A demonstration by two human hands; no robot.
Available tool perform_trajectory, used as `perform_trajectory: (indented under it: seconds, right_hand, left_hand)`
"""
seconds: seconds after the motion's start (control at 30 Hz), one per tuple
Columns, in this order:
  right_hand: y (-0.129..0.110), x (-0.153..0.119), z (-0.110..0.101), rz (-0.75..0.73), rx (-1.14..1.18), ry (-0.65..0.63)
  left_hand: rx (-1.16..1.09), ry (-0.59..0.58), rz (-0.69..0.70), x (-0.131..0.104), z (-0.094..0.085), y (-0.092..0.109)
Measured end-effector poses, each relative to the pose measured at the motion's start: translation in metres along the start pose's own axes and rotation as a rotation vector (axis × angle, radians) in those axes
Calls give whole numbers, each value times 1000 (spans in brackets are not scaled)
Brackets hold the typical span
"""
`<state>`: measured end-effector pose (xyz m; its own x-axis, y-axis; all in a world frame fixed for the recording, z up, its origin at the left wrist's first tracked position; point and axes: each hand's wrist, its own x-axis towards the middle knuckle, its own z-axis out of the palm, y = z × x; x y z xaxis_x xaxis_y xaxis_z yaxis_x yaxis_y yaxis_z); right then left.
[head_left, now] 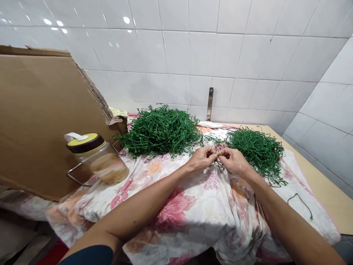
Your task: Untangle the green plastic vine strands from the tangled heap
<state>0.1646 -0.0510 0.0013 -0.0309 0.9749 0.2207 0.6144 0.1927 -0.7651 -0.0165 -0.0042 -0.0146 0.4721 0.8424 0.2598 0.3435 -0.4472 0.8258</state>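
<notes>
My left hand (203,157) and my right hand (234,159) meet over the flowered cloth, fingertips pinched close together on thin dark green strands (217,165). Which fingers hold which strand is too small to tell. Behind and left of my left hand lies a large heap of green wire-like stems (162,130). A smaller heap of the same stems (255,152) lies just right of my right hand. A few loose stems stretch between the two heaps, behind my fingers.
A jar with a yellow and brown lid (109,165) stands at the left, before a large cardboard sheet (41,121). One single stem (302,202) lies on the flowered cloth (176,209) at the right. A metal strip (210,104) is against the tiled wall.
</notes>
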Motion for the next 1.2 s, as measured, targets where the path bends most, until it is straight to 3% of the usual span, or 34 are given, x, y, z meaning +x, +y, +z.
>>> perform_trajectory:
  seconds: [0.23,0.37,0.47,0.57,0.7,0.83,1.0,1.2]
  right_hand:
    - [-4,-2,-1,132,328,-119]
    - [1,0,-1,67,390,-92]
    - [5,1,-6,-3,397,-141]
    - [7,0,-11,-60,306,-158]
    - [8,-1,-8,-95,129,-69]
    - [10,0,0,-75,138,4]
    - [10,1,2,-60,194,20]
    - [6,-4,0,-267,-219,61]
  left_hand:
    - [-3,8,128,-5,-1,8]
    - [-224,-14,65,0,-1,6]
    - [-385,-142,-14,3,-5,7]
    - [-372,-223,-17,2,-10,12]
    - [-108,-149,125,-3,-15,19]
    - [26,-111,171,-6,-15,20]
    - [-59,-119,140,-3,-10,14]
    - [-246,-156,-13,2,-7,8]
